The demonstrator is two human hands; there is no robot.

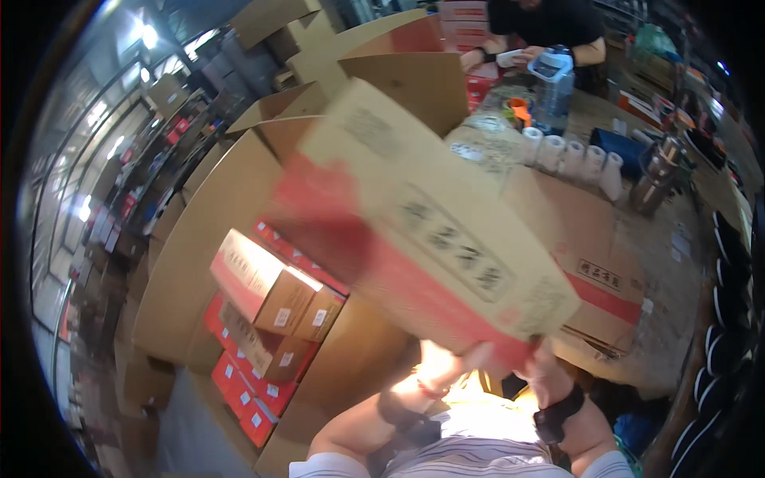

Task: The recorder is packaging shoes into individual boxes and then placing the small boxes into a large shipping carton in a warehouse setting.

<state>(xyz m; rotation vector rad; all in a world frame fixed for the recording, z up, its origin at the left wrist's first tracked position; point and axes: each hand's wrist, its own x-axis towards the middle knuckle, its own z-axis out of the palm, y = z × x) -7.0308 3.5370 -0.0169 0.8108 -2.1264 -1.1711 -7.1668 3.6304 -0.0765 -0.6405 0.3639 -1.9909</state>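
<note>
Carton (446, 231) held up by its near end

In the head view, I see the carton slanting up and away from the person, tan above and red below, a little blurred. The right hand (539, 366) is closed on its near right corner, fingers against the red part. The left hand (458, 362) holds the lower red side, to the left of that corner; glare and blur mean I can't make out each finger. Nearly all the carton lies beyond the fingertips, its far end reaching over the big box (195, 239).

Inside that box, red boxes (247, 386) sit with tan-and-red ones (255, 279) on top. To the right, a flat carton (610, 295) lies on the table (673, 275), partly covered from sight by the held one. White rolls (574, 159) stand in a row near a jug (551, 95) and a flask (660, 175). Across the table, a co-worker (550, 36) holds something white.
</note>
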